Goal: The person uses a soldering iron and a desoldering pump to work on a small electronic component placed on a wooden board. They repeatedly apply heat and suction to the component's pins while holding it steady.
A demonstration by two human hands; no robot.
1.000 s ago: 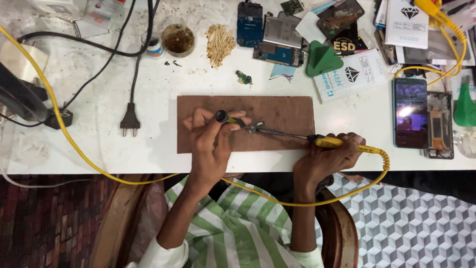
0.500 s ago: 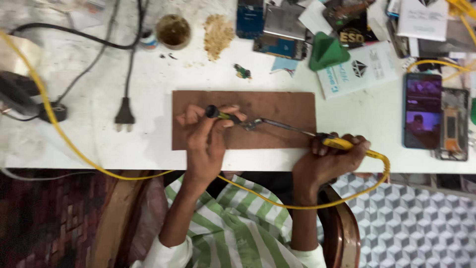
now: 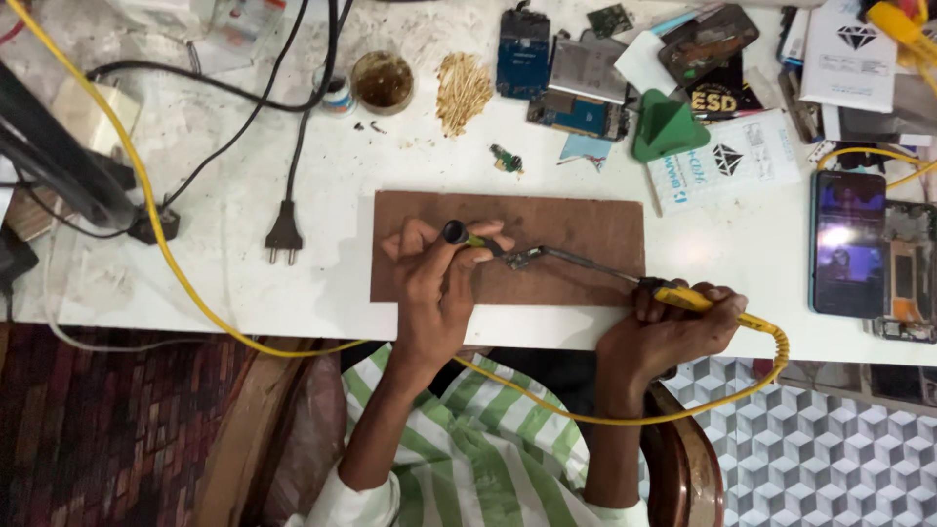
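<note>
Right-hand grip: right hand point(image 3: 673, 327) clenched around the yellow handle of a soldering iron point(image 3: 625, 276), resting at the near edge of the worktop point(image 3: 224, 224); metal shaft runs leftward, tip meeting a small component point(image 3: 522, 258).
Left-hand grip: left hand point(image 3: 441, 283) pinches a slim green-and-black tool point(image 3: 467, 237), tip at the same component.
Component: lies on a brown board point(image 3: 576, 229), near its middle, between the two hands.
Brown board: flat, at the front of the white worktop.
Yellow cable point(image 3: 156, 234): leaves the iron's handle, loops below the worktop edge across the striped shirt point(image 3: 468, 459), then climbs leftward over the worktop.
Black plug point(image 3: 284, 237): two pins, unplugged, just left of the board; its cord runs away from the person.
Round tin point(image 3: 383, 82): open, brownish residue inside.
Heap of pale shavings point(image 3: 463, 90): beside the tin.
Circuit boards point(image 3: 576, 73): beyond the board, well apart from the hands.
Green stand point(image 3: 666, 127): right of them, beside a white box point(image 3: 727, 161).
Phone point(image 3: 847, 244): screen lit, far right.
</note>
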